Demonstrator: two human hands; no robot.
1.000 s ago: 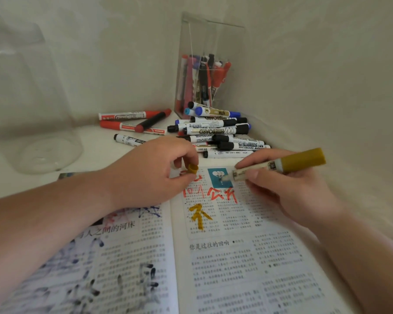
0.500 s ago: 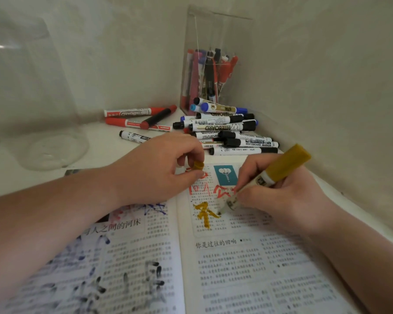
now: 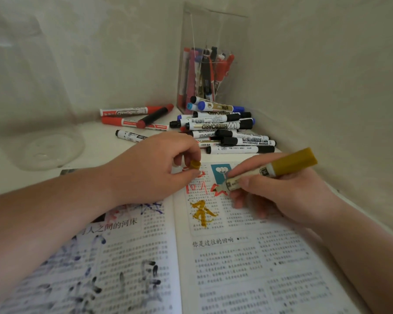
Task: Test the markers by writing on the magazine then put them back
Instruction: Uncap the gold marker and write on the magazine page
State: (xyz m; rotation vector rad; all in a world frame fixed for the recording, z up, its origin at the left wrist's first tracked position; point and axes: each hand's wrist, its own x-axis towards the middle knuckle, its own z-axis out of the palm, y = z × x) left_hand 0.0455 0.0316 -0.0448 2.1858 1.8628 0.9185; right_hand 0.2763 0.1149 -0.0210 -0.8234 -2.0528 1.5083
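While your right hand (image 3: 288, 196) grips the uncapped yellow marker (image 3: 290, 163), tip down at the right page of the open magazine (image 3: 247, 268), your left hand (image 3: 150, 168) pinches its cap (image 3: 195, 165) between thumb and fingertips just beside it. Whether the tip touches paper, you cannot tell. A yellow scribble (image 3: 202, 213) sits below red ones, and dark marks cover the left page, so several markers look tested. A loose pile of markers (image 3: 227, 132) lies by the clear holder (image 3: 213, 37), which holds only some. Capping this one and most of the putting back seem left.
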